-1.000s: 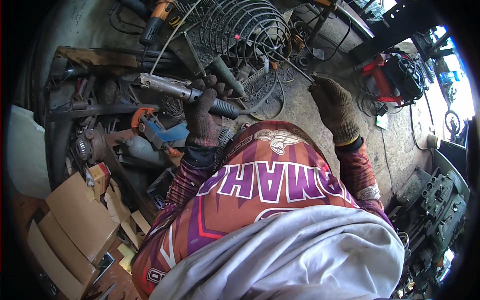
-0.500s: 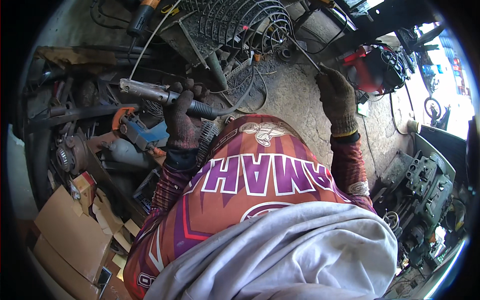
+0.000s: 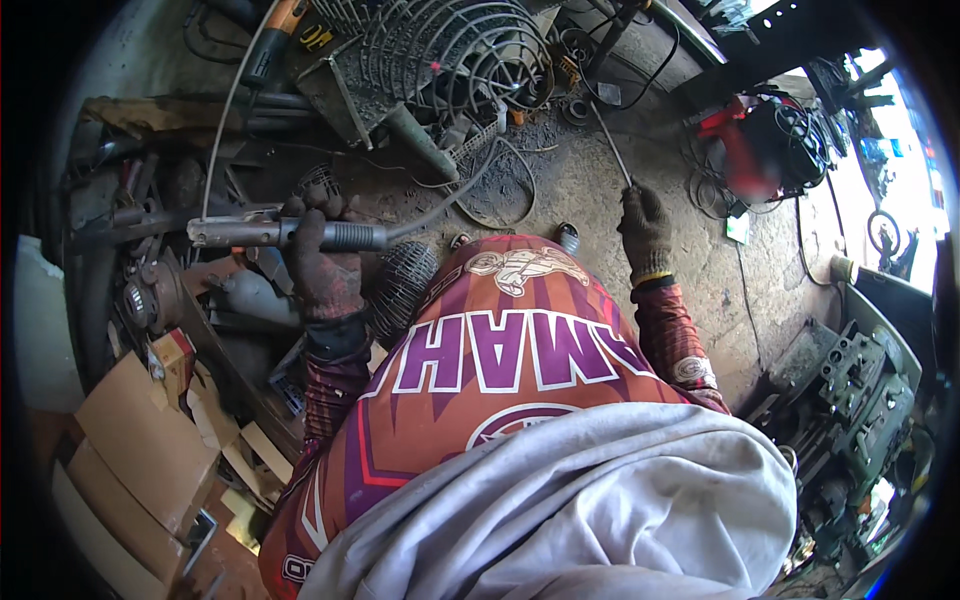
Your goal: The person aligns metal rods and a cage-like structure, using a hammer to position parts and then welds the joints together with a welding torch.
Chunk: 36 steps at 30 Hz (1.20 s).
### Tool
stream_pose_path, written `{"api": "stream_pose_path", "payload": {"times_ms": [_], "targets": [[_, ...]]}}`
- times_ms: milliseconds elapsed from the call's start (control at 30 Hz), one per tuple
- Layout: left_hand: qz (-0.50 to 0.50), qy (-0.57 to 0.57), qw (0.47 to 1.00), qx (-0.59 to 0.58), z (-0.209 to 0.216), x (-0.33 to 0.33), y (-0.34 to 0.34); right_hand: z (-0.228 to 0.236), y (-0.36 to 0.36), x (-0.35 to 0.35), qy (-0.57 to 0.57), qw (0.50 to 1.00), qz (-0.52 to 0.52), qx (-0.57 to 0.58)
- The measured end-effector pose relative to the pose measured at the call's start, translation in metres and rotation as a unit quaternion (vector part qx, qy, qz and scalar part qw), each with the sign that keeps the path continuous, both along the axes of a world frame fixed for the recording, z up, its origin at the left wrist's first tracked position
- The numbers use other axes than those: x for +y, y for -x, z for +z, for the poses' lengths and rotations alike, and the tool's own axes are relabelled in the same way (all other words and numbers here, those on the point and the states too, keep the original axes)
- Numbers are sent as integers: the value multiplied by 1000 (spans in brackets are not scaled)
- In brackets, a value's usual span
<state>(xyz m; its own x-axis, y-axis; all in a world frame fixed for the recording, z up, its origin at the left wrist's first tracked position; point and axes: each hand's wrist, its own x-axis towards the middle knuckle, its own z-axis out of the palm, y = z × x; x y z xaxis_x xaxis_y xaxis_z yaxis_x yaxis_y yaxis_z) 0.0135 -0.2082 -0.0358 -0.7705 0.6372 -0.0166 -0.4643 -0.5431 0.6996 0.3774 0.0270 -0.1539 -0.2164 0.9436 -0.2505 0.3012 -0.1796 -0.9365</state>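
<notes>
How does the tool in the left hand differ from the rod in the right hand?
The tool in the left hand is thick, with a ribbed dark grip and a cable trailing from it; the rod in the right hand is thin, bare metal. The tool lies roughly level, pointing left; the rod slants up and away, towards the wire cage. Both are gripped in dark work gloves.

The left hand (image 3: 325,275) is wearing a dark, grimy glove, the right hand (image 3: 645,232) an olive one with a yellow cuff. The jersey (image 3: 500,370) is showing maroon, orange and purple with white lettering. Cardboard (image 3: 140,440) is lying tan beside grey, rusty scrap.
</notes>
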Motion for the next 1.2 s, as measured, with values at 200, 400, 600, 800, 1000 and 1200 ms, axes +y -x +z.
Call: {"api": "stream_pose_path", "payload": {"times_ms": [200, 400, 600, 800, 1000, 1200], "targets": [[132, 126, 983, 26, 21, 21, -64, -93, -108, 6, 164, 979, 49, -113], [140, 64, 988, -7, 34, 27, -120, -189, -243, 19, 334, 885, 152, -286], [182, 80, 980, -23, 34, 24, -146, -229, -259, 55, 315, 911, 187, -190], [176, 105, 979, -4, 33, 33, -151, -161, -166, 83, 303, 930, 158, -138], [149, 77, 985, -24, 24, 37, -123, -84, -90, 73, 201, 961, 169, -85], [121, 82, 989, -33, 17, 20, -80, -13, -44, 39, 74, 991, 112, -7]]}}
